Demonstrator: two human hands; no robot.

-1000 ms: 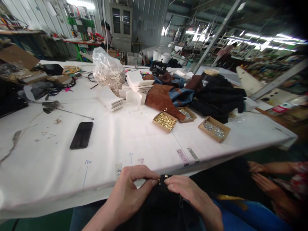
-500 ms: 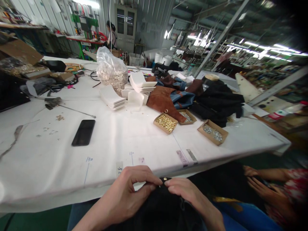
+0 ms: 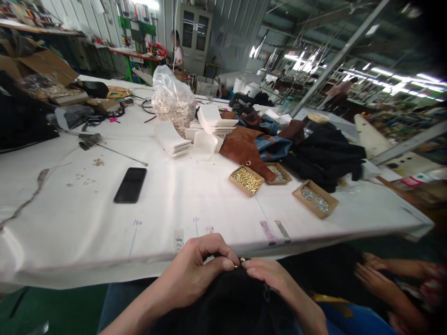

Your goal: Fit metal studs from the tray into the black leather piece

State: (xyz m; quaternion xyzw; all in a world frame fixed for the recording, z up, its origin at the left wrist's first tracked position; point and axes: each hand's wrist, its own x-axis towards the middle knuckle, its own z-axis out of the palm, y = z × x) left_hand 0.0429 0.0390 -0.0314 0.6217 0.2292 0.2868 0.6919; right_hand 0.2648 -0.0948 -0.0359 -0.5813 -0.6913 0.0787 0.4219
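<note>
Black fabric [image 3: 223, 302] lies over the lap at the table's front edge. My left hand [image 3: 199, 267] pinches the upper edge of it, thumb and forefinger meeting beside a small gold piece. Close by on the right, my right hand [image 3: 275, 279] grips the same edge with its fingers pressed together. A shiny gold stud [image 3: 243, 259] shows between the two hands. Beyond them on the white table [image 3: 167, 200] stand a cardboard tray of gold pieces [image 3: 247, 180] and a tray of silver pieces [image 3: 314, 199].
A black phone [image 3: 130, 185] and loose small rings [image 3: 98, 162] lie at left. Behind are white pads [image 3: 172, 139], a plastic bag [image 3: 174, 100], brown suede [image 3: 244, 149] and black cloth [image 3: 321, 149]. Another person's hands [image 3: 380, 279] are at the lower right.
The view has shifted, so the table things appear farther right. My left thumb and forefinger have drawn closer together at the fabric edge; my right hand stays nearly in place.
</note>
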